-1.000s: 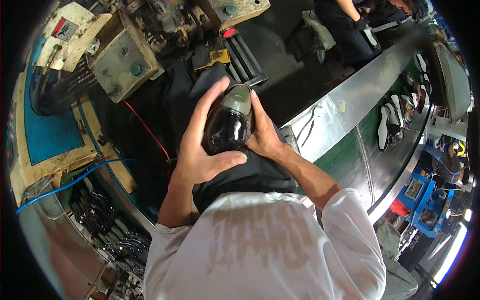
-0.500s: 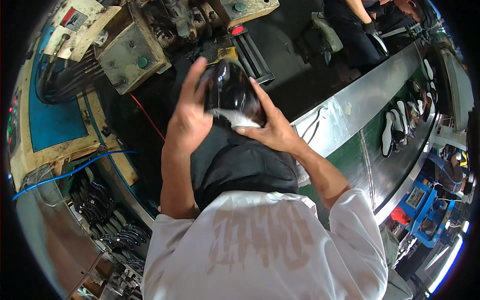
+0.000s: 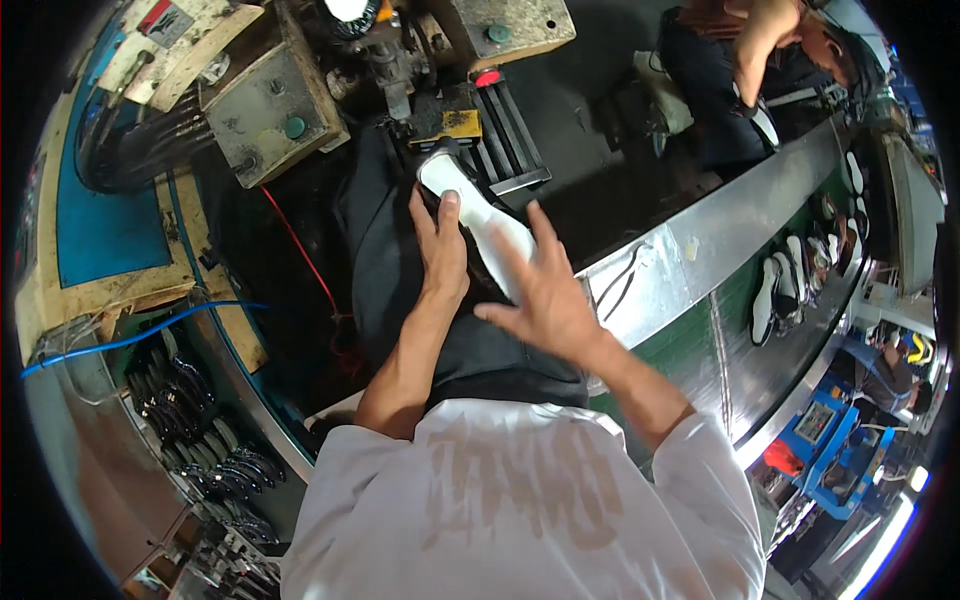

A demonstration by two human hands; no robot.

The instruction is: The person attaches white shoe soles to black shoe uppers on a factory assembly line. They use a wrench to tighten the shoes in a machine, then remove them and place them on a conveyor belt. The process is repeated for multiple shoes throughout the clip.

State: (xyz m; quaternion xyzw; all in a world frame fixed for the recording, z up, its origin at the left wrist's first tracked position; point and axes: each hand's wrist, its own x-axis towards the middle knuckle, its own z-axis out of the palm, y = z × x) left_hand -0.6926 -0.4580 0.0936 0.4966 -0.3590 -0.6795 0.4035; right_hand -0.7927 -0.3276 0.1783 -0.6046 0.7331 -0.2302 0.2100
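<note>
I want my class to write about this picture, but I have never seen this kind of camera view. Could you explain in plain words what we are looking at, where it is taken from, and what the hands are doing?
There is no robot here: a person works with bare hands. The camera sits on the person's head and looks down, and its very wide lens bends straight edges near the rim. The white shirt at the bottom is the person's own.

The left hand grips a shoe turned with its white sole upward, the toe end pointing toward a worn metal machine ahead. The right hand is spread open, fingers apart, resting against the shoe's near end.

To the right runs a green conveyor belt with a shiny metal edge, carrying more white soles. Another person works at the top right. Dark shoe parts fill racks at the lower left.
</note>
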